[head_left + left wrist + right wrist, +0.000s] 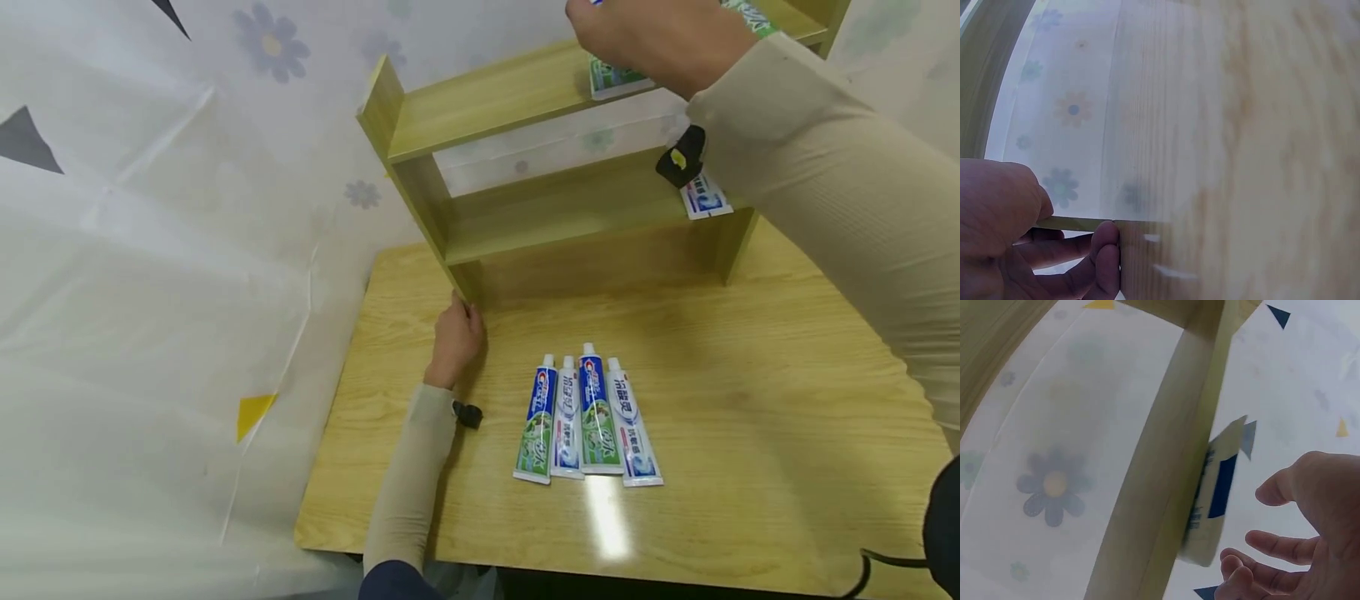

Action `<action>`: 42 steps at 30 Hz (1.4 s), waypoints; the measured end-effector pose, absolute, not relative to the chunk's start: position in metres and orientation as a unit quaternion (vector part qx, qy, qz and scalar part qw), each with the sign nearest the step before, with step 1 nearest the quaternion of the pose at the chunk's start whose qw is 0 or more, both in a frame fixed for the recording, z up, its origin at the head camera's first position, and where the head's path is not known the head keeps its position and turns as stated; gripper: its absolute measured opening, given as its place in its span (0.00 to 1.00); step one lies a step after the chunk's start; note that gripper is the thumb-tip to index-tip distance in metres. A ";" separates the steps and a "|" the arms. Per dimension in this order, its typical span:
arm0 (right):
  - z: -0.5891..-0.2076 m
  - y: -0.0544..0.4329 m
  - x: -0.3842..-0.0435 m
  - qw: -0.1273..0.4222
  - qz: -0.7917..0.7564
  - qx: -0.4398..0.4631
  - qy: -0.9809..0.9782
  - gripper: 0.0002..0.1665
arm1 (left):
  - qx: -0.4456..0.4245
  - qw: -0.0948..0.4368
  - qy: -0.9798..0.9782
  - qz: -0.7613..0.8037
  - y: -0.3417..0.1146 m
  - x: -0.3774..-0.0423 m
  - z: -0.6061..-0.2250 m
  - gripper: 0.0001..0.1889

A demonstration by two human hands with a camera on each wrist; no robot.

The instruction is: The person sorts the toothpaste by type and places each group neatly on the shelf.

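Observation:
My left hand (456, 342) grips the lower end of the side panel of a small wooden shelf (405, 187); in the left wrist view, thumb and curled fingers (1107, 262) lie about the panel's edge. My right hand (660, 37) is over the top board, partly out of the head view. Its fingers are spread and relaxed in the right wrist view, beside a toothpaste tube (1215, 494) that juts past the board's edge. Under that hand, the green end of a toothpaste tube (617, 81) shows. Another green tube (750, 17) is partly hidden behind the wrist.
Several toothpaste tubes (598, 417), blue-green and white, lie side by side on the wooden table (750, 400). A white tube (705, 198) overhangs the middle board, partly behind the right wrist strap. A black object with a cable (947, 525) is at the right edge.

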State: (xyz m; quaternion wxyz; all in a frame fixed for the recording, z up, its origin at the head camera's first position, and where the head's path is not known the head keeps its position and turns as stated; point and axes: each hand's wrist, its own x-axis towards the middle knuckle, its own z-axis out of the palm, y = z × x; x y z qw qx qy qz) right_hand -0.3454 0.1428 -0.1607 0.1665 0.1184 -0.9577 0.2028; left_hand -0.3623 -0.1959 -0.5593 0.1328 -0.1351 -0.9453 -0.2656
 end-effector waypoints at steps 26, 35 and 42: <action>-0.191 0.148 -0.276 0.337 0.208 0.171 -0.902 0.39 | -0.124 0.099 -0.944 -0.291 -0.186 -0.329 -0.505 0.11; -0.215 0.148 -0.260 0.358 0.229 0.187 -0.886 0.33 | -0.119 0.094 -0.950 -0.272 -0.184 -0.325 -0.500 0.11; -0.231 0.146 -0.253 0.351 0.242 0.181 -0.886 0.27 | -0.126 0.096 -0.942 -0.294 -0.196 -0.343 -0.526 0.16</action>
